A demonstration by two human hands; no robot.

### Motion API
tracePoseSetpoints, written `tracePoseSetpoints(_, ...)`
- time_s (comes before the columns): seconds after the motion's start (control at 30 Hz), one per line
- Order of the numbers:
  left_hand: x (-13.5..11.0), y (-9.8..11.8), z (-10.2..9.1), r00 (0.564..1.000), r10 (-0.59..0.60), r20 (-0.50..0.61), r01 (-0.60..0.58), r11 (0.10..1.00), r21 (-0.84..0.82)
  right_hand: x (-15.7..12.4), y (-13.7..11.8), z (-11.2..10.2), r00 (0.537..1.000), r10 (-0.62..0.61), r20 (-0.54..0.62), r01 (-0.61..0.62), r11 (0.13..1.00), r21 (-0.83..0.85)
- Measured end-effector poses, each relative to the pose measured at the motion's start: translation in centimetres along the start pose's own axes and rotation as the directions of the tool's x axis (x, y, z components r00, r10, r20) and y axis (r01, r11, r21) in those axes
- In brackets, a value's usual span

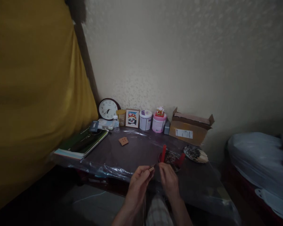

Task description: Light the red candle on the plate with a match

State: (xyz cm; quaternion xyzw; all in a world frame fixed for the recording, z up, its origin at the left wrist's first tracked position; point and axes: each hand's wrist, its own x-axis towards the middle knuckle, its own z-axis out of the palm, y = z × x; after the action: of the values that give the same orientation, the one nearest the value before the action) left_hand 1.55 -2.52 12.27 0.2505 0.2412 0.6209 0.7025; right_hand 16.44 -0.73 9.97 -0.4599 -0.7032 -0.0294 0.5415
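Note:
Near the table's front edge, my left hand (139,180) pinches a small tan flat piece (151,169) between thumb and fingers. My right hand (168,179) is close beside it, fingers pressed together; whatever they hold is too small to make out. Just beyond the right hand is a round dish (171,157) of small dark bits, with a red stick-like cylinder (163,153) and another red piece (182,158) at it. Farther right, a plate holds a heap of thin black-tipped sticks (195,154). A brown square piece with small holes (123,141) lies on the table, left of centre.
Along the wall stand a clock (108,109), a framed panda picture (132,118), a white tin (145,120), a pink tin (159,123) and an open cardboard box (190,127). Books (81,144) lie at left on the plastic-covered table (136,150). A yellow curtain (37,78) hangs at left.

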Motion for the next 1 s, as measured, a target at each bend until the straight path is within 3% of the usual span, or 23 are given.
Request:
tracePoseSetpoints(0.13, -0.3, 0.2, -0.4, 0.999, 0.009, -0.032, -0.008, 0.999, 0.042, 0.2, 2.4, 0.3, 0.933, 0.312, -0.179, -0.305, 0.950, 0.063)
tracePoseSetpoints(0.27, -0.2, -0.4, -1.1, 0.999, -0.007, -0.044, 0.008, 0.999, 0.035, 0.6, 1.1, -0.4, 0.892, 0.403, -0.204, -0.363, 0.909, 0.207)
tracePoseSetpoints(0.37, -0.1, -0.7, -1.0, 0.999, -0.014, -0.033, 0.015, 0.999, 0.033, 0.6, -0.3, -0.6, 0.891, 0.406, -0.203, -0.360, 0.905, 0.227)
tracePoseSetpoints(0.57, -0.3, -0.4, -0.4, 1.000, -0.007, -0.008, 0.007, 1.000, 0.024, 0.0, -2.8, -0.5, 0.957, 0.280, -0.074, -0.260, 0.943, 0.208)
tracePoseSetpoints(0.77, -0.5, -0.5, -0.3, 1.000, 0.000, 0.016, -0.001, 1.000, 0.011, -1.0, -2.8, 0.0, 0.988, 0.153, -0.018, -0.146, 0.967, 0.209)
tracePoseSetpoints(1.0, -0.4, -0.7, -0.6, 1.000, -0.005, -0.018, 0.004, 1.000, -0.011, -0.3, -3.6, -0.7, 0.989, 0.140, -0.041, -0.131, 0.975, 0.182)
